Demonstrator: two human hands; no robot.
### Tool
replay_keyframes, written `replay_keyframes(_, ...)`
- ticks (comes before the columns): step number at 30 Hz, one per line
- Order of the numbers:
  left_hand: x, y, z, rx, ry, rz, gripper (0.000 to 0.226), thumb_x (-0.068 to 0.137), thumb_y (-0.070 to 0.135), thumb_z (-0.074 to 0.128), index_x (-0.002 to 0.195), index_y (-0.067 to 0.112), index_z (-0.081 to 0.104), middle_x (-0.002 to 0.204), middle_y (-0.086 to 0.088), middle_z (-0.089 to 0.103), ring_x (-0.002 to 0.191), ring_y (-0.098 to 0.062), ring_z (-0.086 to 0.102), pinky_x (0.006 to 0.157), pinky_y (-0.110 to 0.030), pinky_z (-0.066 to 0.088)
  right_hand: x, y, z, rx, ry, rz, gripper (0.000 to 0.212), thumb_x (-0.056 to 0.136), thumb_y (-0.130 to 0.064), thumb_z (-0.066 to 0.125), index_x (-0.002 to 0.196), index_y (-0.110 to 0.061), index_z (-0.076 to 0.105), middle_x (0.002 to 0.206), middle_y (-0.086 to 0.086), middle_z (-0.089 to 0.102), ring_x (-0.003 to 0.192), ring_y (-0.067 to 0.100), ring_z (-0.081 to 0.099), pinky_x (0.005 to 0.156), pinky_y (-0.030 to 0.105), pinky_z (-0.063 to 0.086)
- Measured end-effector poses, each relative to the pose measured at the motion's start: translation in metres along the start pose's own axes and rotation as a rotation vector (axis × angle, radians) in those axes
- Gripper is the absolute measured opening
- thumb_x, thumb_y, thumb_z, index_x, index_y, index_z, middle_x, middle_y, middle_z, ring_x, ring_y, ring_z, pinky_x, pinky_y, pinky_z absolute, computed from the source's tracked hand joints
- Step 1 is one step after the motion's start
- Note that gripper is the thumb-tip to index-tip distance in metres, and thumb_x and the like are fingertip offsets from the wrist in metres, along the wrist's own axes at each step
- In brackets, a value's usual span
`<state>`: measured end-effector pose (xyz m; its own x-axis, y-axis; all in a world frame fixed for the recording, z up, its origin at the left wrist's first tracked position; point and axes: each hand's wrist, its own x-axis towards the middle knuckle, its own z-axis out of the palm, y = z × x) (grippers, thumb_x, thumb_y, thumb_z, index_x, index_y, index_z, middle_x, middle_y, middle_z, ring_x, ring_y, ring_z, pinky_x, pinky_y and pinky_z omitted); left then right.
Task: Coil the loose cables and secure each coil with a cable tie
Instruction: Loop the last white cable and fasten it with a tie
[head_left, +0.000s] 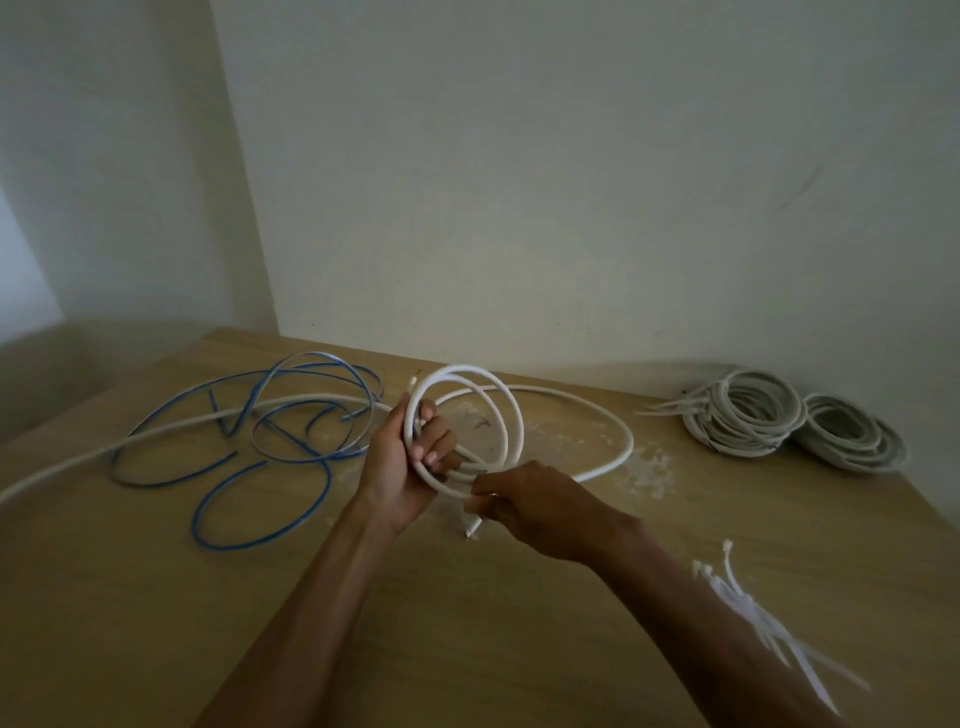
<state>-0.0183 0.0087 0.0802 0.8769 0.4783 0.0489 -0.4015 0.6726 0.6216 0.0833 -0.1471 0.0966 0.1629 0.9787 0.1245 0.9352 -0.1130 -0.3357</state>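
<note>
Left hand (410, 467) grips a couple of white cable (511, 415) loops over the table (130, 597), and right hand (535, 504) pinches it near its end; most of it lies loose. Two coils (743, 415) far right look tied already, blue cable (260, 519) untouched, spare ties (753, 608) handy.

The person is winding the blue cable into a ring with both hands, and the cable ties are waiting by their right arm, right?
Not quite: the head view shows it is the white cable in a ring, gripped by the left hand and pinched by the right hand. The blue cable lies loose on the table. The cable ties do wait by the right arm.
</note>
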Motion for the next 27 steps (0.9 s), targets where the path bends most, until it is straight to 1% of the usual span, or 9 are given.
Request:
replay_keyframes(4,-0.003,0.0,0.002,-0.051,0.003,-0.022,0.046,0.107,0.039,0.034,0.067,0.018,0.042,0.045,0.006,0.027,0.044,-0.009,0.027,0.048,-0.024,0.024,-0.001,0.021,0.002,0.177,0.13,0.119,0.027,0.093,-0.042,0.068,0.074,-0.024,0.067,0.062,-0.009,0.062,0.053,0.005,0.056,0.053,0.025,0.043)
replay_keyframes(9,-0.005,-0.005,0.006,-0.062,-0.042,-0.084,0.052,0.107,0.036,0.026,0.059,0.021,0.039,0.04,0.008,0.028,0.033,-0.006,0.023,0.036,-0.022,0.023,-0.012,0.035,-0.002,0.511,0.303,0.305,0.035,0.098,-0.047,0.055,0.109,-0.014,0.051,0.07,-0.008,0.066,0.055,-0.001,0.064,0.051,0.018,0.047)
replay_keyframes(12,-0.007,-0.013,0.011,0.015,-0.116,-0.194,0.054,0.106,0.038,0.025,0.057,0.02,0.04,0.039,0.008,0.026,0.036,-0.009,0.011,0.035,-0.023,0.017,-0.01,0.041,0.005,0.379,0.388,0.314,0.052,0.098,-0.048,0.055,0.138,-0.017,0.041,0.087,-0.002,0.07,0.069,0.009,0.07,0.063,0.032,0.057)
replay_keyframes(14,-0.008,-0.019,0.014,0.059,-0.168,-0.271,0.053,0.104,0.041,0.028,0.057,0.02,0.04,0.04,0.008,0.021,0.036,-0.01,0.01,0.035,-0.021,0.014,-0.007,0.047,0.006,0.376,0.485,0.265,0.056,0.103,-0.029,0.054,0.152,-0.019,0.029,0.097,-0.002,0.07,0.073,0.012,0.069,0.065,0.036,0.058)
replay_keyframes(17,-0.008,-0.022,0.012,0.121,-0.184,-0.299,0.052,0.104,0.041,0.03,0.058,0.018,0.04,0.039,0.007,0.026,0.035,-0.01,0.012,0.036,-0.022,0.013,-0.006,0.055,-0.001,0.36,0.537,0.147,0.038,0.105,-0.003,0.044,0.134,-0.025,0.052,0.091,-0.004,0.063,0.061,0.011,0.064,0.05,0.035,0.054)
replay_keyframes(19,-0.006,-0.022,0.01,0.178,-0.141,-0.279,0.045,0.101,0.036,0.034,0.061,0.017,0.042,0.042,0.005,0.027,0.033,-0.008,0.017,0.038,-0.023,0.013,-0.011,0.053,-0.006,0.272,0.511,0.071,0.043,0.102,0.004,0.042,0.133,-0.022,0.057,0.085,0.0,0.061,0.055,0.014,0.062,0.049,0.029,0.053)
replay_keyframes(22,-0.005,-0.021,0.008,0.308,-0.035,-0.21,0.036,0.101,0.028,0.034,0.077,0.011,0.055,0.046,0.004,0.028,0.034,-0.008,0.023,0.038,-0.023,0.02,-0.016,0.049,-0.011,0.213,0.426,0.057,0.058,0.102,-0.002,0.045,0.153,-0.028,0.038,0.073,0.002,0.058,0.062,0.02,0.067,0.055,0.023,0.056)
replay_keyframes(24,-0.006,-0.02,0.009,0.409,0.007,-0.166,0.036,0.103,0.023,0.032,0.088,0.007,0.06,0.051,0.003,0.031,0.039,-0.01,0.027,0.041,-0.024,0.029,-0.016,0.049,-0.011,0.132,0.4,0.066,0.065,0.103,-0.007,0.05,0.157,-0.034,0.027,0.067,-0.009,0.05,0.076,0.026,0.071,0.062,0.034,0.061)
replay_keyframes(27,-0.009,-0.02,0.015,0.473,0.021,-0.212,0.037,0.103,0.026,0.033,0.086,0.008,0.059,0.055,0.002,0.03,0.043,-0.011,0.026,0.045,-0.026,0.032,-0.017,0.049,-0.006,0.008,0.333,0.086,0.075,0.103,-0.005,0.052,0.159,-0.04,0.018,0.086,-0.003,0.054,0.09,0.024,0.069,0.064,0.038,0.06)
